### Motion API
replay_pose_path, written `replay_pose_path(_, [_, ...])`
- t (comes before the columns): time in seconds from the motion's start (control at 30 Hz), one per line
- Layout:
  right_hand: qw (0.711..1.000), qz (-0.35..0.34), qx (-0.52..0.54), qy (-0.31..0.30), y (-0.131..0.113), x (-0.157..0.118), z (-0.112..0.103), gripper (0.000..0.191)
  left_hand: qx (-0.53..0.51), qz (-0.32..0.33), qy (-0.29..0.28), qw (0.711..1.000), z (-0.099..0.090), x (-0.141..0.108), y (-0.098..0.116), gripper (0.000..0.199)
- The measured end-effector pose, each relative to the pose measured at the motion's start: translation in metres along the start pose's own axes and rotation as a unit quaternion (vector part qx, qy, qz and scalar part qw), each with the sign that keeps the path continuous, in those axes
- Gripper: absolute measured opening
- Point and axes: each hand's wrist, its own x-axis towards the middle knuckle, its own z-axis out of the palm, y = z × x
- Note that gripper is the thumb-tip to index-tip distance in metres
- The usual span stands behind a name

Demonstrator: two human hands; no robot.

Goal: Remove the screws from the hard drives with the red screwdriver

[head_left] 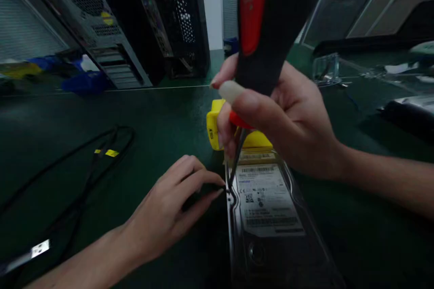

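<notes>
On the green counter (pixel 162 117) lies a hard drive (pixel 267 207); right hand (pixel 281 117) grips a screwdriver (pixel 261 22) at its left edge, left hand (pixel 172 203) loosely open beside. A tilted tip could slip and gouge nearby fingers.

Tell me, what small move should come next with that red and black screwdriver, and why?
Probably a slight press down and turn: the right hand has the red and black screwdriver tip at the left edge of the grey metal hard drive, and the left hand's fingertips steady that spot.
</notes>
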Motion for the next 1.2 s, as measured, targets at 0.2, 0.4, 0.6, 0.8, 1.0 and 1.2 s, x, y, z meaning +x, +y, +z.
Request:
replay_pose_path(0.2, [1.000, -0.004, 0.004, 0.000, 0.011, 0.000, -0.006, 0.017, 0.037, 0.056, 0.019, 0.998, 0.006, 0.001, -0.006, 0.018])
replay_pose_path(0.4, [1.000, 0.014, 0.016, -0.004, 0.012, -0.001, -0.004, 0.016, 0.042, 0.069, 0.036, 0.996, 0.007, 0.000, -0.003, 0.013])
replay_pose_path(0.6, [0.999, 0.035, 0.025, -0.007, 0.007, 0.000, -0.004, 0.019, 0.031, 0.078, 0.030, 0.996, 0.004, 0.000, 0.003, 0.011])
replay_pose_path(0.8, [0.999, 0.040, 0.009, -0.009, 0.007, -0.001, -0.004, 0.018, 0.002, 0.060, -0.005, 0.998, -0.005, 0.005, 0.001, 0.012])
replay_pose_path(1.0, [0.999, 0.040, 0.026, -0.017, 0.005, -0.001, -0.002, 0.018, -0.041, 0.024, -0.018, 0.999, -0.012, 0.011, -0.010, 0.011])
replay_pose_path(1.2, [0.998, 0.053, 0.024, 0.000, 0.005, 0.000, -0.002, 0.015, -0.075, 0.000, -0.019, 0.997, -0.001, 0.014, -0.006, 0.009])
